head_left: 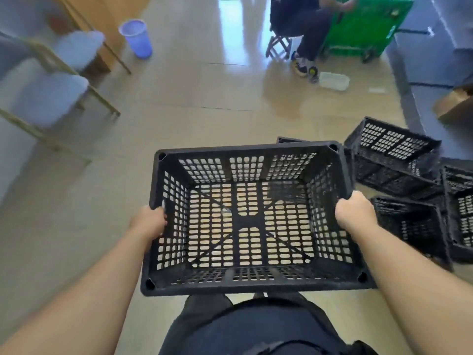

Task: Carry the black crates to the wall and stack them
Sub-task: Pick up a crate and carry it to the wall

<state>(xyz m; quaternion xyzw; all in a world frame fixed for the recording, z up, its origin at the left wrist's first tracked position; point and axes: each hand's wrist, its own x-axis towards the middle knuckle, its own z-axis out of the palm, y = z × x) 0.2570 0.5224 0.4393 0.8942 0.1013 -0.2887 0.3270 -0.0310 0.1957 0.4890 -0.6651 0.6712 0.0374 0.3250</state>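
Note:
I hold an empty black perforated crate (249, 219) level in front of my waist, above the tiled floor. My left hand (149, 221) grips its left side wall, fingers hooked through the holes. My right hand (354, 210) clasps the right rim. Several more black crates (391, 155) lie jumbled on the floor to the right, one tipped on its side, another (412, 224) just beyond my right wrist. The edge of one more crate peeks out behind the held crate's far rim.
Pale chairs with thin gold legs (51, 98) stand at the left. A purple plastic bin (137, 38) sits at the back left. A seated person (304, 26) works beside a green cart (363, 29) at the back. A clear tray (334, 80) lies near their feet.

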